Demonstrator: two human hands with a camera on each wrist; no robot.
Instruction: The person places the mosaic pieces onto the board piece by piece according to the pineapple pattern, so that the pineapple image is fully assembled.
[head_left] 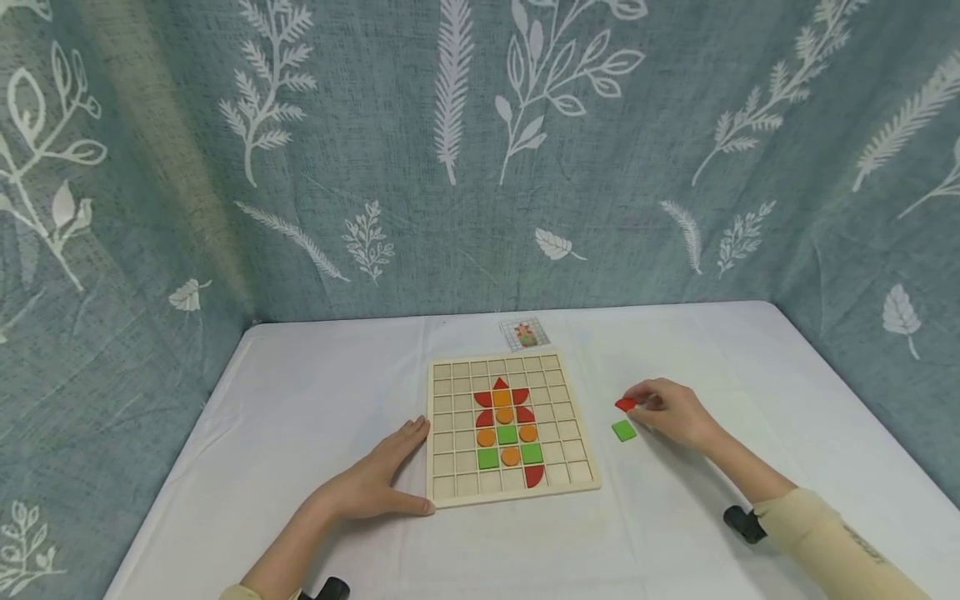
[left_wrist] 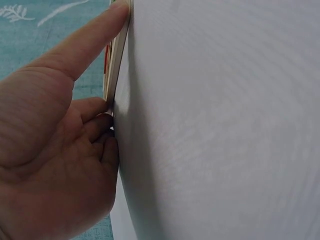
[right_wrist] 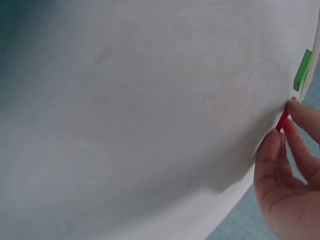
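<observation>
A square wooden grid board [head_left: 558, 429] lies on the white table, bearing red, orange and green tiles in a flower-like pattern. My left hand [head_left: 375, 483] rests at the board's left edge, fingers and thumb spread out straight; in the left wrist view the thumb touches the side of the board [left_wrist: 118, 57]. To the right of the board, my right hand [head_left: 671, 414] pinches a flat red tile [head_left: 625, 404] between thumb and fingers, low over the cloth. Part of that tile is hidden by the fingertips. A green square tile [head_left: 624, 430] lies just in front of it.
Behind the board lies a small picture card [head_left: 525, 334] with a similar coloured pattern on a grid. A single red quarter-round tile [head_left: 534, 476] sits in the board's front row. A blue-green curtain [head_left: 480, 242] with white leaf prints surrounds the table's back and sides.
</observation>
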